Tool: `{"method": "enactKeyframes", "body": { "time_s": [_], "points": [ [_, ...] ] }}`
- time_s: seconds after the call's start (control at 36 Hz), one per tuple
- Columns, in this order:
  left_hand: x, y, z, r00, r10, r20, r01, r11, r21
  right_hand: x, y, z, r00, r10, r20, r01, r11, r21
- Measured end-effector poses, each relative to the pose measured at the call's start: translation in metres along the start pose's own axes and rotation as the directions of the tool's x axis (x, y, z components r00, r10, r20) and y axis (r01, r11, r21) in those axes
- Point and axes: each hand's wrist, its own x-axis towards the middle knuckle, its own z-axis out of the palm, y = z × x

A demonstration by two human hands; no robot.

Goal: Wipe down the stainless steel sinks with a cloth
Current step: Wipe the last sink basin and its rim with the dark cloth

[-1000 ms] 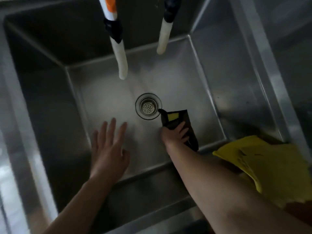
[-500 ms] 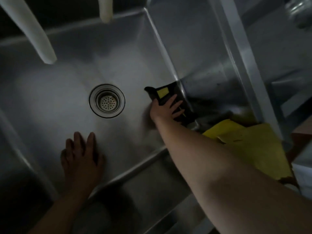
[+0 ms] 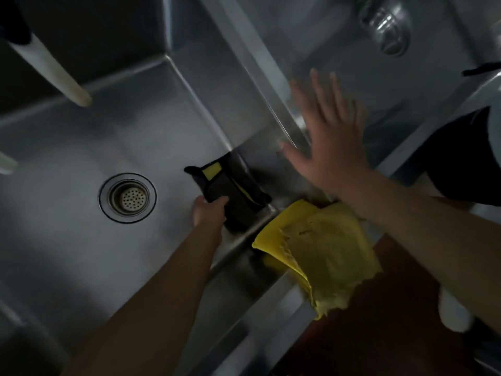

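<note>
Nearest the camera: one yellow cloth (image 3: 322,253), folded and draped over the near rim of the sink (image 3: 238,291), part hanging down the outer side. Nothing holds it. Judgement: light, limp, some slip on wet steel; best gathered at the folded edge closest to the basin so the layers lift together.

Next in: the left hand (image 3: 207,211) reaches down to the basin floor and grips the near end of one dark cloth (image 3: 233,189), fingers curled round it; a yellow patch shows at its far end. It lies in the basin's near right corner, touching the side wall. Judgement: soft, pliant, probably damp and so a little heavier than it looks; it will bunch under pressure, so a flat palm would spread it better than a pinch at one end. Not fragile.

Middle: one round strainer drain (image 3: 127,198) in the floor, well apart from the dark cloth.

Further: the right hand (image 3: 329,137) hovers over the divider (image 3: 260,66) between the basins, fingers spread and straight, holding nothing. Motion blur; contact with the steel cannot be told.

Far: two pale hose ends, one long (image 3: 54,74) at upper left, one (image 3: 6,164) just showing at the left edge. A second basin (image 3: 412,85) beyond the divider, with its own drain (image 3: 389,28).

Count: cloths two, basins two, drains two, hoses two, hands two.
</note>
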Motion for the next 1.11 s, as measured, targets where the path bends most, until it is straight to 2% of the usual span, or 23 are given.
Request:
{"method": "enactKeyframes", "body": {
  "time_s": [0.08,0.17,0.25,0.39,0.5,0.61,0.78,0.83,0.94,1.11],
  "points": [
    [0.009,0.004,0.019,0.993,-0.037,-0.112,0.027,0.995,-0.093,0.003,0.012,0.023,0.998,0.045,0.052,-0.043,0.999,-0.032],
    [0.017,0.003,0.031,0.986,-0.081,-0.144,0.058,0.986,-0.156,0.0,0.013,0.04,0.997,0.075,-0.012,-0.075,0.996,-0.051],
    [0.02,0.003,0.043,0.986,-0.016,-0.165,-0.002,0.994,-0.107,0.0,0.013,0.044,0.987,0.126,-0.101,-0.124,0.992,0.024],
    [0.02,0.004,0.059,0.971,0.119,-0.209,-0.122,0.993,0.001,0.002,0.013,0.042,0.988,0.128,-0.089,-0.124,0.991,0.048],
    [0.021,0.014,0.072,0.981,0.116,-0.157,-0.132,0.987,-0.094,0.003,0.013,0.04,0.989,0.13,-0.066,-0.125,0.99,0.071],
    [0.023,0.029,0.081,0.993,0.035,-0.114,-0.049,0.991,-0.124,0.004,0.013,0.041,0.988,0.138,-0.073,-0.132,0.988,0.081],
    [0.025,0.065,0.101,0.997,-0.035,-0.069,0.003,0.906,-0.422,0.002,0.013,0.044,0.986,0.138,-0.097,-0.133,0.99,0.056],
    [0.026,0.084,0.102,0.995,-0.028,-0.091,-0.02,0.873,-0.488,0.003,0.013,0.043,0.987,0.131,-0.095,-0.127,0.991,0.04],
    [0.015,0.115,0.091,0.992,0.052,-0.119,-0.097,0.903,-0.419,0.002,0.014,0.041,0.99,0.115,-0.078,-0.112,0.993,0.036],
    [-0.058,0.116,0.093,0.981,0.195,-0.002,-0.182,0.912,-0.369,0.002,0.012,0.036,0.994,0.104,-0.045,-0.103,0.995,0.014]
  ]
}}
